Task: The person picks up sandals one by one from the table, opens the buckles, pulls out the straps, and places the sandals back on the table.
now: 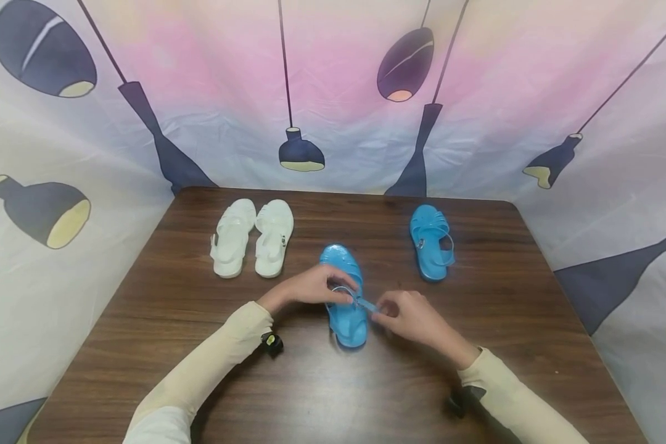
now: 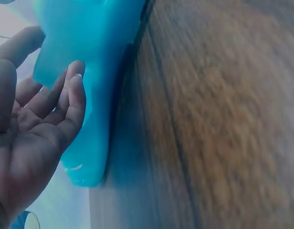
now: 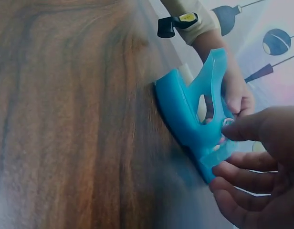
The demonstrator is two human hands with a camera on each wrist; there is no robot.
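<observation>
A blue sandal [image 1: 348,327] sits on the table between the two hands, toe pointing away from me. My left hand [image 1: 313,285] reaches over it from the left and holds it near the buckle [image 1: 357,300] with thumb and fingers. From the right side, my right hand [image 1: 413,316] pinches the free end of the ankle strap [image 1: 369,304], which stretches out from the buckle. The right wrist view shows the strap loop of this sandal [image 3: 173,98] standing up above the heel. In the left wrist view, the left fingers [image 2: 76,98] curl beside the sandal's side.
A second blue sandal [image 1: 434,253] lies farther back on the right. Two white sandals [image 1: 231,243] stand side by side at the back left. The brown wooden table [image 1: 333,394] ends at a curtain [image 1: 211,92] printed with hanging lamps.
</observation>
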